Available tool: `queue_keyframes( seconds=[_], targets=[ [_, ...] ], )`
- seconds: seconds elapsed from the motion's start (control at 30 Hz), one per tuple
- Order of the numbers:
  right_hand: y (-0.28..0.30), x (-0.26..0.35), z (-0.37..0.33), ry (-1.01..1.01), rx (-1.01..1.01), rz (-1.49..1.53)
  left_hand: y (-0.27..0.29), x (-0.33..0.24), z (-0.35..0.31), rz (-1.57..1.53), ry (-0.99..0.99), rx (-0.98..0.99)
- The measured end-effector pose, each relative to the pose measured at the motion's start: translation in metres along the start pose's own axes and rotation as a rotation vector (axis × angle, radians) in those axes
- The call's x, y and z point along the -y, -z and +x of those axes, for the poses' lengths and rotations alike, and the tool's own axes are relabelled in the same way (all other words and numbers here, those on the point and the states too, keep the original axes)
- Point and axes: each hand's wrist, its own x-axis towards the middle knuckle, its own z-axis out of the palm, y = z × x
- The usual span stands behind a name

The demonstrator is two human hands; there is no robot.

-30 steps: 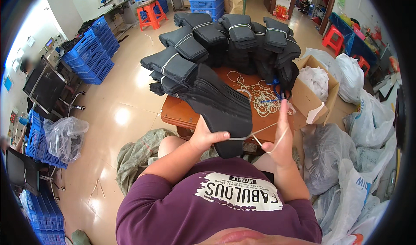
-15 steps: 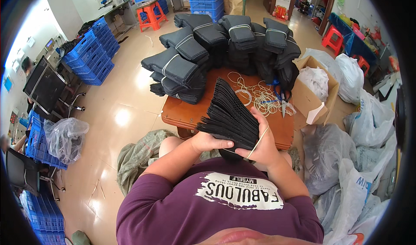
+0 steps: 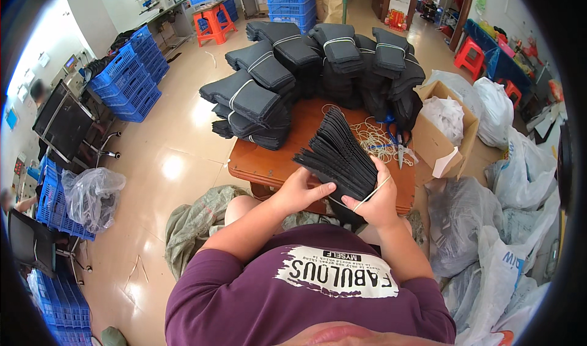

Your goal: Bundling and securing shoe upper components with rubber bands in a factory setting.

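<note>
Between my two hands is a fanned stack of black fabric pieces (image 3: 343,156), held above the near part of the brown wooden table. My left hand (image 3: 304,192) grips its lower left side, thumb across the near end. Around the opposite lower side wraps my right hand (image 3: 377,204), with a pale rubber band (image 3: 373,193) stretched over it and running toward the stack's near end. Where the band passes beneath the stack is hidden. On the table, just beyond the stack, lies a tangle of loose rubber bands (image 3: 374,139) beside blue-handled scissors (image 3: 400,150).
Banded bundles of black fabric (image 3: 244,98) are piled along the table's (image 3: 269,169) far and left sides. An open cardboard box (image 3: 449,129) stands at its right. Filled plastic bags (image 3: 468,224) crowd the right floor; blue crates (image 3: 128,83) stand left.
Both hands and the fabric stack have shifted slightly to the right. The stack's near end has lifted a little off my shirt, and my left thumb sits further right along it.
</note>
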Motion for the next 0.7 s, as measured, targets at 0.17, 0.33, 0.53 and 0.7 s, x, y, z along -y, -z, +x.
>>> queue_keyframes(
  seconds=[0.17, 0.33, 0.53, 0.7],
  targets=[
    [0.010, 0.002, 0.003, -0.041, -0.074, 0.009, 0.001, 0.020, -0.008, 0.374, 0.013, 0.122],
    [0.008, 0.006, 0.003, -0.175, -0.055, 0.457, -0.013, 0.016, -0.008, 0.368, -0.082, 0.076],
    [0.007, 0.001, 0.000, -0.158, -0.010, 0.422, -0.016, 0.012, -0.013, 0.226, -0.103, 0.001],
    [0.002, -0.008, -0.007, -0.111, 0.011, 0.246, -0.013, 0.005, -0.011, -0.384, 0.026, -0.039]
  ],
)
